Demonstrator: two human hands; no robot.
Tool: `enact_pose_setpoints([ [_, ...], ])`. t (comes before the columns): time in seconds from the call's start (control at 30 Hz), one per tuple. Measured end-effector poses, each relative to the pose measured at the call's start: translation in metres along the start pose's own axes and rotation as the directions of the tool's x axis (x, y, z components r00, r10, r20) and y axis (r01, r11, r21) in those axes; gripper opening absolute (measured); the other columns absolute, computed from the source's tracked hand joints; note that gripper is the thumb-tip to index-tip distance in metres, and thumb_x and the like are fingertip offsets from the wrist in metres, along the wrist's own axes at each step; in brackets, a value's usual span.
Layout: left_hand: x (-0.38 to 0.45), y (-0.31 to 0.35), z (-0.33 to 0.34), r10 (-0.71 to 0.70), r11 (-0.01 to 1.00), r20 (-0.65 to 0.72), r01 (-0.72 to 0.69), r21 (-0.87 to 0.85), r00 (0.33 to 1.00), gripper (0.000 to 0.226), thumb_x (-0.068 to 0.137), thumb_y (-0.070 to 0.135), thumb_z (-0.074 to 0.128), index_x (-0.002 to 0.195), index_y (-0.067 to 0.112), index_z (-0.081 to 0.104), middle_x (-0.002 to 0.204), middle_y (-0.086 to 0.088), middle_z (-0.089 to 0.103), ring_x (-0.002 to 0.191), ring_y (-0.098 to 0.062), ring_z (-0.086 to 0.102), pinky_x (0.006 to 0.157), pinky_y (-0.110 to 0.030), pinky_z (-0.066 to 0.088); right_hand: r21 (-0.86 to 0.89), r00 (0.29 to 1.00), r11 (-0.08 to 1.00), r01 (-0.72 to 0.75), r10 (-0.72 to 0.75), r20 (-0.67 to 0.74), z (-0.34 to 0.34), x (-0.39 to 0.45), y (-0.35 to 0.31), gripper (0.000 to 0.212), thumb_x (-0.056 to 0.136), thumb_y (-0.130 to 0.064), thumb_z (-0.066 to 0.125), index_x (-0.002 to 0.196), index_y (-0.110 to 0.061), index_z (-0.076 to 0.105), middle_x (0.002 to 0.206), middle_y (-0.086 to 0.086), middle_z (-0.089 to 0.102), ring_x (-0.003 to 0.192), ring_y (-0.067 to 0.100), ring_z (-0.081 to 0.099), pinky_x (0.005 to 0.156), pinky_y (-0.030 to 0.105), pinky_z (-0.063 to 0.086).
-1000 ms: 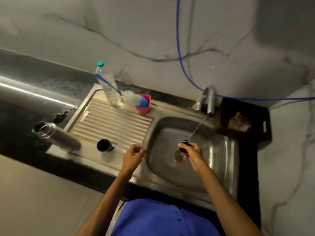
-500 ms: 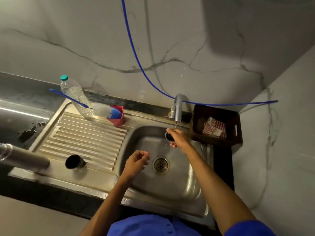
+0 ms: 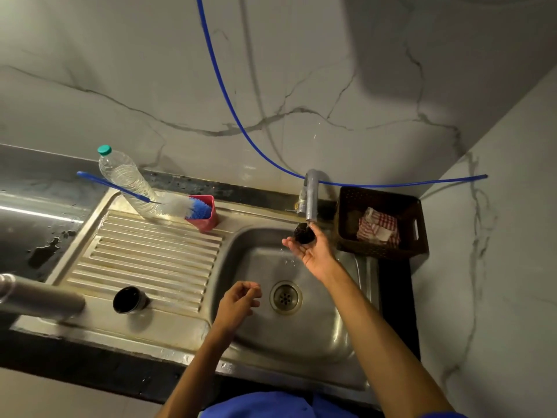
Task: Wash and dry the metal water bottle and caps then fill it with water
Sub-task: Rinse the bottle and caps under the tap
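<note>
My right hand (image 3: 313, 251) holds a small black cap (image 3: 304, 233) right under the tap spout (image 3: 311, 196), and water splashes off it into the sink basin (image 3: 340, 324). My left hand (image 3: 239, 301) hovers over the basin near the drain (image 3: 285, 297), fingers loosely curled and holding nothing. The metal water bottle (image 3: 39, 297) lies on its side at the left edge of the drainboard, its mouth out of frame. A second black cap (image 3: 129, 300) stands on the drainboard (image 3: 150, 257) beside it.
A clear plastic bottle (image 3: 126, 179) and a blue-and-white bottle brush (image 3: 184, 206) in a pink cup (image 3: 208, 220) stand at the back of the drainboard. A brown basket (image 3: 382, 224) with a checked cloth (image 3: 378, 227) sits right of the tap. A blue hose (image 3: 229, 107) hangs across the wall.
My right hand has lifted the small cap from above the drain up to the tap spout. My left hand moved from the drainboard edge over the basin.
</note>
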State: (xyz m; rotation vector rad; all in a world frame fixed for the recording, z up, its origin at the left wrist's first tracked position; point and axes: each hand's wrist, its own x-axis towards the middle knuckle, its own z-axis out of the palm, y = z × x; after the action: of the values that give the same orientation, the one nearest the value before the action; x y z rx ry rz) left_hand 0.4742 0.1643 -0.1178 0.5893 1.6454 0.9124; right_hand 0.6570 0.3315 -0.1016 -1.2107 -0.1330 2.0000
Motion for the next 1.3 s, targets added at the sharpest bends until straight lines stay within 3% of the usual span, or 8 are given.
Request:
enact_pose_setpoints([
  [0.2,-0.001,-0.002,-0.005,-0.013,1.000,-0.002,0.013,-0.013,1.000,0.016,0.101,0.032,0.067,0.108,0.019,0.072,0.100,-0.001,0.079,0.094,-0.022,0.075,0.085,-0.038,0.058,-0.560,0.936,0.775,0.293,-0.353,0.003,-0.008,0.017,0.014,0.065,0.073,0.003,0.085,0.125,-0.020,0.054,0.129,0.016,0.063,0.104,0.027,0.071,0.083,0.036,0.062],
  [0.3,-0.001,-0.005,-0.005,-0.027,0.999,0.000,0.027,-0.021,1.000,0.016,0.100,0.031,0.067,0.108,0.017,0.073,0.100,-0.003,0.079,0.095,-0.025,0.075,0.084,-0.038,0.057,-0.900,0.766,0.068,0.430,-0.556,0.324,-0.013,0.014,0.012,0.055,0.079,-0.005,0.083,0.123,-0.024,0.056,0.132,0.003,0.059,0.119,0.016,0.060,0.092,0.021,0.054],
  [0.37,-0.002,-0.007,-0.006,-0.035,0.999,0.005,0.035,-0.024,0.999,0.017,0.100,0.031,0.067,0.108,0.017,0.073,0.101,-0.003,0.079,0.096,-0.025,0.075,0.083,-0.037,0.057,-0.879,0.706,-0.126,0.459,-0.549,0.447,-0.015,0.009,0.016,0.051,0.080,-0.009,0.083,0.123,-0.022,0.059,0.139,0.000,0.049,0.122,0.012,0.054,0.095,0.014,0.049],
  [0.47,-0.003,-0.008,-0.006,-0.042,0.999,0.010,0.042,-0.020,0.999,0.017,0.100,0.032,0.067,0.109,0.018,0.073,0.101,-0.003,0.079,0.095,-0.024,0.075,0.084,-0.038,0.057,-0.840,0.723,0.261,0.476,-0.660,0.205,-0.021,0.003,0.022,0.053,0.075,-0.022,0.089,0.121,-0.022,0.063,0.126,-0.003,0.062,0.111,0.009,0.062,0.087,0.015,0.051],
  [0.6,-0.005,-0.007,-0.003,-0.053,0.998,0.018,0.054,-0.017,0.998,0.017,0.101,0.030,0.066,0.109,0.016,0.072,0.102,-0.004,0.078,0.091,-0.020,0.074,0.082,-0.035,0.056,-0.424,0.904,0.831,0.361,-0.424,-0.061,-0.026,0.006,0.018,0.053,0.079,-0.007,0.084,0.126,-0.015,0.061,0.128,0.013,0.066,0.109,0.026,0.070,0.088,0.040,0.061],
  [0.83,-0.003,-0.008,-0.007,-0.041,0.999,0.022,0.041,-0.023,0.999,0.018,0.101,0.033,0.066,0.110,0.018,0.072,0.103,-0.003,0.078,0.097,-0.025,0.074,0.085,-0.038,0.057,-0.828,0.787,0.372,0.419,-0.603,0.127,-0.001,0.008,0.014,0.052,0.075,-0.022,0.088,0.121,-0.025,0.065,0.118,-0.002,0.067,0.106,0.011,0.066,0.075,0.015,0.054],
  [1.17,-0.005,-0.008,-0.003,-0.052,0.998,0.036,0.053,-0.029,0.998,0.019,0.101,0.034,0.066,0.109,0.018,0.072,0.102,-0.002,0.079,0.095,-0.023,0.074,0.085,-0.038,0.057,-0.677,0.808,0.644,0.357,-0.577,-0.122,-0.012,-0.007,0.029,0.041,0.078,-0.027,0.085,0.115,-0.017,0.070,0.101,0.001,0.076,0.089,0.016,0.075,0.078,0.031,0.063],
  [1.3,-0.005,-0.009,-0.007,-0.035,0.998,0.036,0.036,-0.047,0.999,0.020,0.102,0.033,0.065,0.111,0.017,0.072,0.103,-0.003,0.079,0.095,-0.023,0.074,0.087,-0.039,0.057,-0.784,0.848,0.567,0.251,-0.519,-0.104,-0.002,-0.009,0.022,0.037,0.078,-0.029,0.084,0.111,-0.016,0.071,0.095,0.002,0.075,0.083,0.013,0.074,0.070,0.029,0.062],
])
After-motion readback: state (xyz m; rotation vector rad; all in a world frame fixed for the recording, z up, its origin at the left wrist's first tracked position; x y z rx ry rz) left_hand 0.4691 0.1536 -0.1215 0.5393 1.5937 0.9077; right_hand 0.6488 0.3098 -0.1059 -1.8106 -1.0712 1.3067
